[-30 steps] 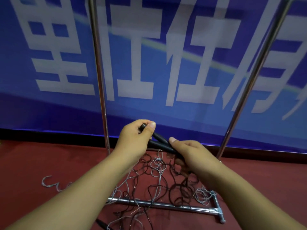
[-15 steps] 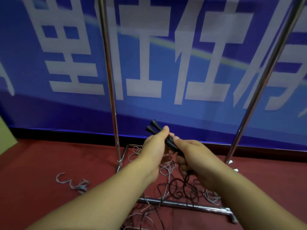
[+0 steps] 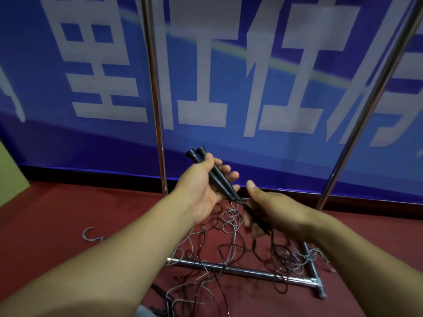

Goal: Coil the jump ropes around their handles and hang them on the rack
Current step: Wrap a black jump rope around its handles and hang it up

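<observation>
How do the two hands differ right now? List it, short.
1. The left hand lies palm up; the right hand shows its back.
2. The left hand holds the two black handles across its palm with the thumb over them; the right hand grips the dark cord just below the handles.
3. The left hand sits higher than the right hand.
Shared: both hold the same jump rope, over the tangled cords on the floor.
</observation>
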`<state>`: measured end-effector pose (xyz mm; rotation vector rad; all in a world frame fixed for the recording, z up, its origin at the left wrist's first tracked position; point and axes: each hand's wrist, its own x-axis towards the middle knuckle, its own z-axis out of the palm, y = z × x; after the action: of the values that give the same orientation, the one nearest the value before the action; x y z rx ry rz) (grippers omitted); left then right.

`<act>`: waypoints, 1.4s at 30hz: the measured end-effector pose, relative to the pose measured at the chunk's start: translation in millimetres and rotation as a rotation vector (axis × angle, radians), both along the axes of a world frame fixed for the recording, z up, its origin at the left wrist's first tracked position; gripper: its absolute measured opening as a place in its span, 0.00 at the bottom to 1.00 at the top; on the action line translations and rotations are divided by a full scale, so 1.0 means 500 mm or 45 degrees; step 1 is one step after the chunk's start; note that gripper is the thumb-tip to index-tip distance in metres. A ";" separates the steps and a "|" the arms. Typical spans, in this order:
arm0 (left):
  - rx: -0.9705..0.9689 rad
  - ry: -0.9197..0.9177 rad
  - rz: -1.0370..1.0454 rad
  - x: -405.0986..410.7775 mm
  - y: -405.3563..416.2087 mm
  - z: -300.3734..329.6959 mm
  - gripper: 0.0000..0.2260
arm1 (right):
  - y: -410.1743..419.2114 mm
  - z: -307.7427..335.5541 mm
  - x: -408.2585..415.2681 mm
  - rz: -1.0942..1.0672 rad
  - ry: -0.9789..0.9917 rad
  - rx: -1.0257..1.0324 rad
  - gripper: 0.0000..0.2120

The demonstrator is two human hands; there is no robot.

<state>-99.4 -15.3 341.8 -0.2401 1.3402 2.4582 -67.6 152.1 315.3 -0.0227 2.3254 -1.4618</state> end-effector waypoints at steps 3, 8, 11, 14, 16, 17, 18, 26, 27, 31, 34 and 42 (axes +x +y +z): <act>0.011 -0.001 0.058 -0.007 -0.016 -0.003 0.13 | 0.029 -0.025 -0.012 0.069 0.094 0.267 0.35; 0.089 -0.017 0.163 -0.021 -0.043 0.000 0.14 | 0.057 -0.025 -0.019 0.041 0.121 0.441 0.28; 0.164 -0.008 0.229 -0.042 -0.068 0.002 0.14 | 0.074 0.004 -0.025 0.069 0.310 0.629 0.23; 0.137 0.074 0.327 -0.062 -0.092 0.005 0.13 | 0.091 0.031 -0.023 0.035 0.435 0.771 0.21; 0.002 0.185 0.395 -0.071 -0.101 0.005 0.11 | 0.094 0.045 -0.014 0.029 0.435 0.821 0.22; -0.092 0.255 0.426 -0.074 -0.102 0.002 0.10 | 0.093 0.051 -0.009 0.033 0.434 0.849 0.23; -0.232 0.337 0.449 -0.077 -0.102 -0.003 0.10 | 0.091 0.055 -0.003 0.037 0.439 0.876 0.23; -1.247 0.814 0.011 -0.055 -0.076 -0.034 0.08 | 0.073 0.094 0.074 0.115 0.411 0.290 0.10; -1.295 0.851 -0.091 -0.045 -0.070 -0.030 0.08 | 0.070 0.095 0.080 0.092 0.434 0.201 0.09; -1.112 0.823 -0.488 0.010 -0.047 -0.020 0.08 | 0.061 0.083 0.082 -0.173 0.753 0.200 0.10; -0.975 0.683 -0.627 0.044 -0.030 -0.015 0.14 | 0.051 0.067 0.080 -0.301 0.883 0.324 0.10; -0.507 0.208 -0.701 0.071 -0.003 -0.006 0.06 | 0.031 0.058 0.072 -0.478 0.713 0.264 0.12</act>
<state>-64.0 -17.0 338.6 0.2207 1.6876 1.7785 -31.6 167.3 344.3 0.0760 3.0640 -1.5175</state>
